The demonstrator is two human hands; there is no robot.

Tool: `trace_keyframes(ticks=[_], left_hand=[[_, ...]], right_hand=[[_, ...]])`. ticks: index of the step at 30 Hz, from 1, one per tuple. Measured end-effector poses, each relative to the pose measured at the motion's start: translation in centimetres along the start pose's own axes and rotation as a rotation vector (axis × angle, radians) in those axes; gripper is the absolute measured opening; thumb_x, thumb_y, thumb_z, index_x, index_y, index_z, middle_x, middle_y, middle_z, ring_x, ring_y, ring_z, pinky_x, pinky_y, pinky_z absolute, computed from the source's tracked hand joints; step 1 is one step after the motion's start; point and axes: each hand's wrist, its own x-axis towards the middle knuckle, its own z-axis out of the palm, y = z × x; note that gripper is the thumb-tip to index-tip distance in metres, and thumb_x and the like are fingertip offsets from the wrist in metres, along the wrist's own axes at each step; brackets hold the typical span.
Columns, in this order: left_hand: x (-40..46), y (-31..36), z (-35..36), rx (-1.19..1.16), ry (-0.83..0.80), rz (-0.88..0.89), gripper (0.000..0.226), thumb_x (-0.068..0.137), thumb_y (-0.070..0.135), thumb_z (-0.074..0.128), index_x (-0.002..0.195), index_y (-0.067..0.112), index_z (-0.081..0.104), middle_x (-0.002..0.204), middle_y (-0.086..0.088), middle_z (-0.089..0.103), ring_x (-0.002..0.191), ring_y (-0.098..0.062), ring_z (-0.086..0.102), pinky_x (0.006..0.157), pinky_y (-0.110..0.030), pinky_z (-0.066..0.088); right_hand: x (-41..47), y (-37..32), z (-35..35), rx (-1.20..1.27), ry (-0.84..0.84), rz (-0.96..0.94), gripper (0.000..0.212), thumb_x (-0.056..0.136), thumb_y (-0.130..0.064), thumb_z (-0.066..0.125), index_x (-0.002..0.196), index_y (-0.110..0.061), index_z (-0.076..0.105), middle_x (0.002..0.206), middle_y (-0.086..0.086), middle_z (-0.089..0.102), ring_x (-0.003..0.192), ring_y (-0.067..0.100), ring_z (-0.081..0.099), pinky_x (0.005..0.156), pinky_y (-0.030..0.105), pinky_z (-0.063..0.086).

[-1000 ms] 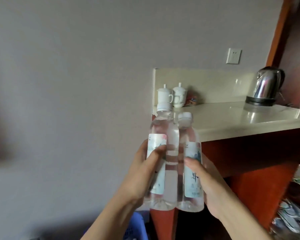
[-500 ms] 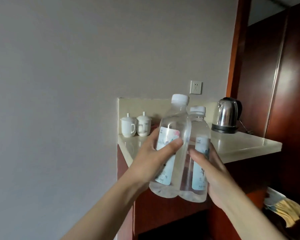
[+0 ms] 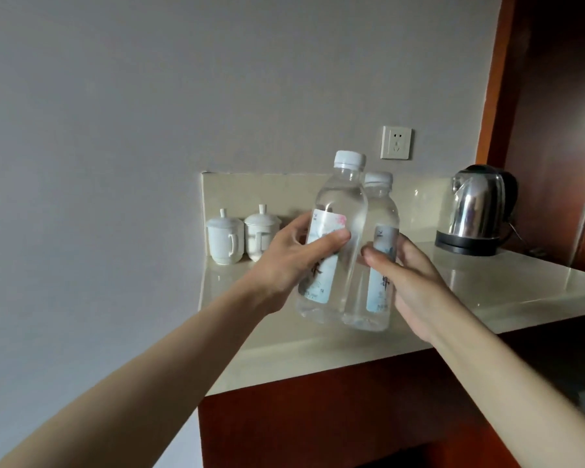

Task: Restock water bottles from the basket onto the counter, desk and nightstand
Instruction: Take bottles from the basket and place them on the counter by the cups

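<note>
Head view, left hand (image 3: 289,261) gripping left water bottle (image 3: 331,238), right hand (image 3: 409,282) gripping right water bottle (image 3: 380,265), bottles touching, upright, held above counter (image 3: 318,349), two lidded cups (image 3: 242,236) at rear left, kettle (image 3: 477,214) at rear right.

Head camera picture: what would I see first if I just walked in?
Two clear water bottles, held side by side above the counter: the left hand grips the taller-looking left bottle, and the right hand grips the right bottle. Behind, a shiny kettle stands on the right and two lidded white cups on the left.
</note>
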Motion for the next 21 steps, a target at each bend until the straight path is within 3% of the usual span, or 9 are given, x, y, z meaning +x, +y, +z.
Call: trace_keyframes(ticks=[3,5,8,11,14,17,21], left_hand=[[3.6,-2.6,-1.3,0.080,0.036,-0.022,0.044,0.068,0.037,0.078,0.104,0.016,0.063,0.094,-0.003,0.068,0.086,-0.015,0.067,0.074,-0.026,0.053],[6.0,-4.4,-2.1,0.134,0.056,-0.043,0.056,0.063,0.040,0.079,0.110,0.015,0.061,0.105,-0.009,0.068,0.093,-0.018,0.068,0.078,-0.027,0.054],[9.3,-7.1,-3.1,0.168,0.085,-0.086,0.056,0.067,0.033,0.079,0.116,0.015,0.058,0.108,-0.006,0.067,0.093,-0.013,0.068,0.075,-0.021,0.053],[12.1,-9.5,-3.8,0.211,0.139,-0.101,0.049,0.072,0.024,0.079,0.114,0.013,0.056,0.103,-0.004,0.068,0.087,-0.011,0.068,0.070,-0.019,0.052],[14.3,-11.2,-4.2,0.240,0.189,-0.115,0.047,0.074,0.021,0.078,0.114,0.011,0.055,0.098,0.000,0.069,0.078,-0.004,0.069,0.065,-0.015,0.053],[16.6,-12.6,-5.0,0.304,0.254,-0.119,0.050,0.071,0.022,0.080,0.114,0.012,0.055,0.104,-0.004,0.070,0.092,-0.014,0.070,0.076,-0.028,0.057],[18.8,-14.1,-5.6,0.350,0.366,-0.139,0.051,0.069,0.025,0.081,0.113,0.015,0.057,0.105,-0.004,0.071,0.096,-0.018,0.069,0.086,-0.040,0.057]], right_hand=[[4.0,2.3,-0.8,0.023,0.022,0.045,0.030,0.086,0.000,0.056,0.114,-0.010,0.052,0.097,0.002,0.066,0.092,0.016,0.065,0.080,0.030,0.051],[6.9,3.8,-1.4,0.003,0.048,0.059,0.034,0.085,0.002,0.058,0.113,-0.014,0.047,0.101,0.003,0.062,0.099,0.021,0.060,0.090,0.040,0.049],[11.3,6.0,-2.3,-0.067,0.072,0.072,0.042,0.081,0.002,0.064,0.109,-0.021,0.044,0.109,0.004,0.057,0.107,0.026,0.058,0.102,0.056,0.039],[14.7,7.6,-2.9,-0.122,0.114,0.050,0.054,0.074,0.002,0.072,0.108,-0.025,0.040,0.120,0.005,0.053,0.105,0.021,0.059,0.098,0.047,0.045],[17.9,8.8,-3.4,-0.171,0.101,0.012,0.064,0.070,-0.002,0.076,0.114,-0.022,0.034,0.111,-0.003,0.052,0.095,0.009,0.057,0.084,0.031,0.048],[21.0,10.3,-3.7,-0.244,0.083,-0.019,0.066,0.068,-0.010,0.079,0.113,-0.026,0.032,0.100,-0.015,0.046,0.089,0.000,0.054,0.068,0.020,0.043],[24.6,12.3,-4.5,-0.291,-0.003,-0.042,0.075,0.062,-0.024,0.083,0.118,-0.028,0.032,0.110,-0.009,0.047,0.099,0.009,0.055,0.082,0.029,0.046]])
